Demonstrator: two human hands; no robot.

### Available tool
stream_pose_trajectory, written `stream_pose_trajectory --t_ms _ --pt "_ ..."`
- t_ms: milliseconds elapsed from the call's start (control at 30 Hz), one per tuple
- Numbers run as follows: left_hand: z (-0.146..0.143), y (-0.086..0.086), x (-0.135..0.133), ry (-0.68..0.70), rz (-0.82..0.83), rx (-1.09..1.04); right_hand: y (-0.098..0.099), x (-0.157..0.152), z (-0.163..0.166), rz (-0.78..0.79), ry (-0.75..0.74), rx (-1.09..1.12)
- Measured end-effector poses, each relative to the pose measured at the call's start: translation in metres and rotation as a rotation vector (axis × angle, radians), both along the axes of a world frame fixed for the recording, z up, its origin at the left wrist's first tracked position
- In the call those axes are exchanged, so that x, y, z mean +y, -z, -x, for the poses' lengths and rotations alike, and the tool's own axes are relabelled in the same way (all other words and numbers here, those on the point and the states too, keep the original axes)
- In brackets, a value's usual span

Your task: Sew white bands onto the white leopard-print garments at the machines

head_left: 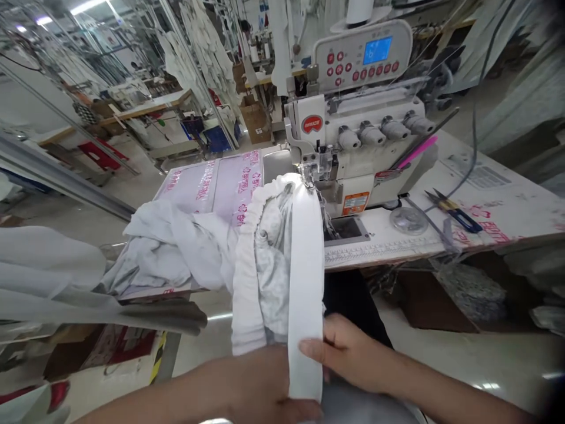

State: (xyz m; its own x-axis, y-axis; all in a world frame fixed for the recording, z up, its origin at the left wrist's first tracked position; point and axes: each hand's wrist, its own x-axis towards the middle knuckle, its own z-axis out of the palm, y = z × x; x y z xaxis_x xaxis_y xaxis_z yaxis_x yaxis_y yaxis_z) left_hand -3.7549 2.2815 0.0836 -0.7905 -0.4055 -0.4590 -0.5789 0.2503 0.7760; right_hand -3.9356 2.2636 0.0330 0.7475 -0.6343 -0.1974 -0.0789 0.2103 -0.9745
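A white elastic band point(306, 282) runs from the presser foot of the overlock sewing machine point(353, 129) down toward me, joined to a gathered white garment point(260, 259). My left hand point(260, 388) is closed on the band's near end, thumb across it, at the bottom of the view. My right hand point(348, 353) pinches the band's right edge from the side, just past my left hand. More of the white garment point(168, 247) is bunched on the table's left part.
Thread snips point(454, 212) and a clear round lid point(408, 219) lie on the table point(507, 200) right of the machine. White fabric is stacked at my far left point(44, 277). Other workstations and hanging white pieces fill the background.
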Motion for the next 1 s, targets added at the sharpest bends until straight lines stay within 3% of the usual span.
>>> stream_pose_trajectory --t_ms 100,167,233,300,333,400,433,533,633,733,1000 --pt "-0.001 0.014 -0.019 -0.079 -0.242 0.096 0.009 0.023 -0.002 0.09 0.127 0.038" --pt "0.002 0.023 -0.041 -0.304 -0.324 0.24 0.014 0.023 -0.002 0.12 0.157 0.036" --pt "0.008 0.031 -0.062 -0.679 -0.16 0.357 0.017 0.02 -0.001 0.13 0.153 0.02" --pt "0.012 0.037 -0.08 -0.989 0.22 0.337 0.016 0.016 0.0 0.139 0.14 0.01" --pt "0.013 0.039 -0.087 -1.061 0.404 0.268 0.016 0.015 0.0 0.144 0.136 0.007" --pt "0.01 0.041 -0.096 -1.066 0.635 0.091 0.014 0.014 0.0 0.157 0.13 0.016" --pt "0.006 0.04 -0.099 -1.024 0.668 0.003 0.014 0.013 0.0 0.162 0.129 0.025" --pt "-0.013 0.026 -0.102 -0.887 0.596 -0.119 0.017 0.015 -0.001 0.135 0.117 0.025" --pt "-0.03 0.004 -0.1 -0.89 0.57 -0.046 0.023 0.014 -0.001 0.113 0.092 -0.016" --pt "-0.032 -0.014 -0.105 -0.959 0.68 0.017 0.023 0.006 0.0 0.105 0.115 -0.026" --pt "-0.021 -0.023 -0.153 -0.998 1.04 0.003 0.008 -0.047 0.006 0.13 0.172 0.009"
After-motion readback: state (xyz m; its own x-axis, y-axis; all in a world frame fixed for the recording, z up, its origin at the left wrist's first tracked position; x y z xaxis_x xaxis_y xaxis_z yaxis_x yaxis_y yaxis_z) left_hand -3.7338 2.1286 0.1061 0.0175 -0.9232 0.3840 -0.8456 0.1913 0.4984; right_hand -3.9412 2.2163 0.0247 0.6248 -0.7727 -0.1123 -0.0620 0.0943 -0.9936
